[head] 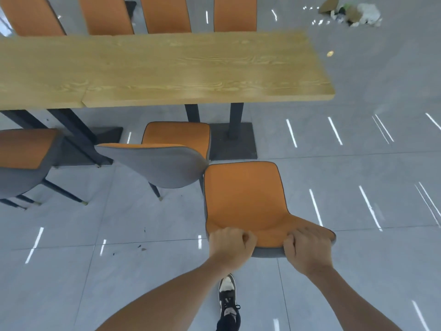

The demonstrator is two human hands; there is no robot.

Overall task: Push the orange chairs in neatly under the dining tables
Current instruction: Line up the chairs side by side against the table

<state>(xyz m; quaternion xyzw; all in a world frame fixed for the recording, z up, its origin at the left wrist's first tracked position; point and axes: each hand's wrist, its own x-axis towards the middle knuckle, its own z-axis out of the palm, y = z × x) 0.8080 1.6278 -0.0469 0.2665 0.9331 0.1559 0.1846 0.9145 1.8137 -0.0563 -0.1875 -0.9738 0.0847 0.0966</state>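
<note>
The top edge of an orange chair's backrest is gripped by two bare hands seen from above. The left hand (230, 244) is clamped on the left corner of the backrest, fingers curled over the rim, and the right hand (307, 249) is clamped on the right corner in the same way. The held chair (243, 199) has an orange front and a grey back shell, and it is seen standing on the grey tiled floor (358, 175), near the right end of a long light-wood desk (167, 70) but well out from under it. Its seat's far left corner is touching or almost touching the grey backrest of a neighbouring chair (167, 149), which is set closer to the desk, its orange seat reaching just short of the desk's near edge. A third chair (23, 158) is partly cut off at the left edge. A dark pedestal leg on a flat dark base (232, 139) is seen under the desk's right end. Four orange backrests (164, 15) are lined up along the desk's far side. One dark and white shoe (228, 297) is visible on the floor below the hands. A small heap of litter (353, 11) is lying on the floor at the upper right.
</note>
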